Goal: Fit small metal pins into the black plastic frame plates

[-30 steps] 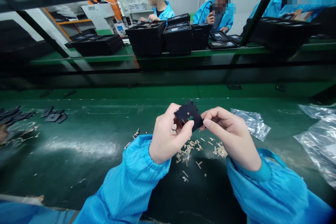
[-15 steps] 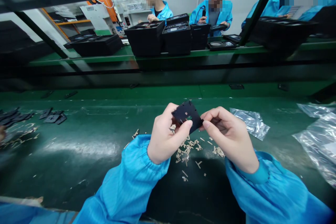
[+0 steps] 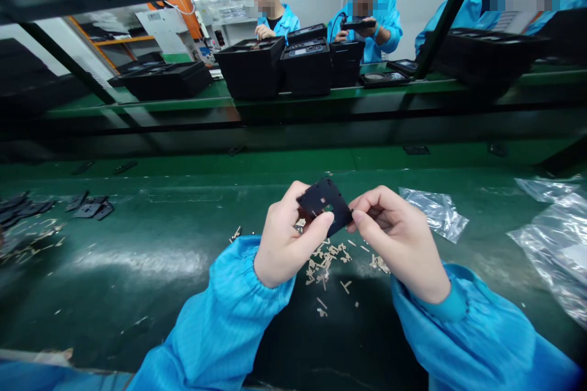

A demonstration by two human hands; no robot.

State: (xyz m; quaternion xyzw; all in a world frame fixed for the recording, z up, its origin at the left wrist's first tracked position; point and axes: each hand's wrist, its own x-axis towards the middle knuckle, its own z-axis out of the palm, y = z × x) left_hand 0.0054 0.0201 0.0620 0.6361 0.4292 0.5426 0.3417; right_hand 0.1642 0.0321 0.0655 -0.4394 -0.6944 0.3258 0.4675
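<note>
A thin black plastic plate (image 3: pixel 338 215) with small cut-outs is held up above the green bench, tilted. My left hand (image 3: pixel 290 235) grips its left side, the thumb lying across its face. At the plate's right corner, my right hand (image 3: pixel 397 229) pinches with thumb and forefinger; a tiny dark bit shows at the fingertips, too small to name. Below the hands lie many small beige scraps (image 3: pixel 326 263), scattered over the bench, with another little heap (image 3: pixel 380 264) partly behind my right wrist.
Clear plastic bags (image 3: pixel 433 212) lie to the right, with larger ones (image 3: pixel 557 238) beyond. Black plates (image 3: pixel 94 206) are piled at the left. A raised shelf (image 3: pixel 257 99) at the back carries black trays (image 3: pixel 250 67); co-workers in blue (image 3: pixel 385 18) are behind it.
My hands and the black plate stay in nearly the same pose. The view has shifted slightly. Behind the shelf, a co-worker has lifted a dark object higher.
</note>
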